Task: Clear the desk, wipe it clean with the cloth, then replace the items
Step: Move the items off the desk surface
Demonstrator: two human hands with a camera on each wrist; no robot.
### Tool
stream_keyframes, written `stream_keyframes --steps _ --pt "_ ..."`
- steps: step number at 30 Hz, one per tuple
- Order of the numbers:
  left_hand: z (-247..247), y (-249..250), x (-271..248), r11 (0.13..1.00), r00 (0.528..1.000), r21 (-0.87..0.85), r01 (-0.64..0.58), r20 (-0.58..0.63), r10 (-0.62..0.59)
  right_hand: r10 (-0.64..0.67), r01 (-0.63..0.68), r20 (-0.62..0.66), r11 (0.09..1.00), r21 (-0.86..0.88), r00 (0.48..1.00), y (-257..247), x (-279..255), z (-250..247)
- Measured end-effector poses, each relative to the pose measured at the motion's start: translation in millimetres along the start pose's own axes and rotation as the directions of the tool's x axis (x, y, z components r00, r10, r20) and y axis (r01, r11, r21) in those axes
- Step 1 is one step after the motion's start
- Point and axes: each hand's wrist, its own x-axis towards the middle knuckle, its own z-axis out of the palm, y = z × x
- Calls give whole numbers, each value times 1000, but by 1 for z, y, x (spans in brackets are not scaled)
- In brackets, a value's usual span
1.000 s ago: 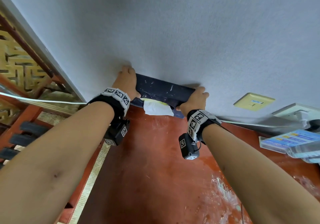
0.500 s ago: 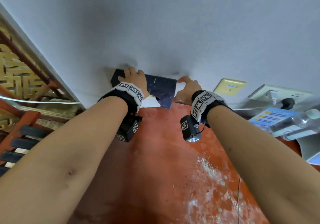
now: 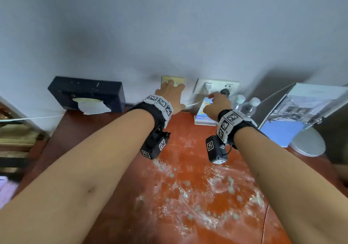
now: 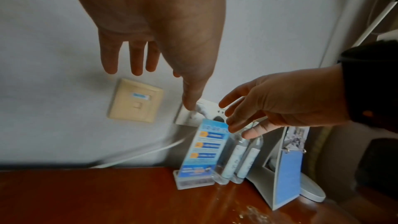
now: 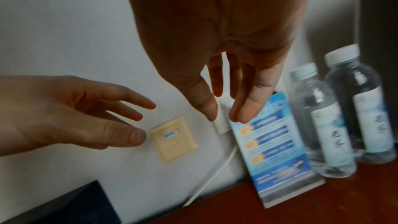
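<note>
The dark tissue box [image 3: 86, 94] rests at the desk's back left corner against the wall, a white tissue sticking out of its slot; nothing touches it. My left hand [image 3: 172, 90] hovers open in front of a beige wall plate [image 3: 172, 79], fingers spread [image 4: 137, 67]. To its right, my right hand [image 3: 214, 98] is open too, with fingertips [image 5: 243, 111] just above the top of a blue sign card [image 5: 273, 151] in a clear stand. Neither hand holds anything. The red-brown desk [image 3: 120, 215] carries white wet smears in the middle.
Two water bottles [image 3: 247, 105] stand right of the card by the wall. Further right are a grey-blue standing folder [image 3: 293, 115] and a round white base [image 3: 308, 145]. A white socket [image 3: 216, 87] with plugs and a white cable [image 5: 215, 173] are on the wall.
Both hands have let go of the tissue box, which now stays at the back left. They moved right along the wall, to the wall plate and the blue card.
</note>
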Motion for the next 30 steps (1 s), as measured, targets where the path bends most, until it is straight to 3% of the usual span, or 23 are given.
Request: stream_keyframes --steps 6,15,21,30 --pt "38 72 24 994 998 -92 -53 14 55 5 -3 -54 1000 31 999 69 25 -29" --pt "58 104 69 996 992 -83 -43 112 52 -124 125 33 992 -30 992 94 71 -18" --pt "73 101 78 999 1000 -46 -9 -27 7 -122 121 -16 992 -47 992 100 86 -5" --pt "40 56 49 998 997 39 44 -66 -42 -143 144 -31 990 12 989 58 57 -2"
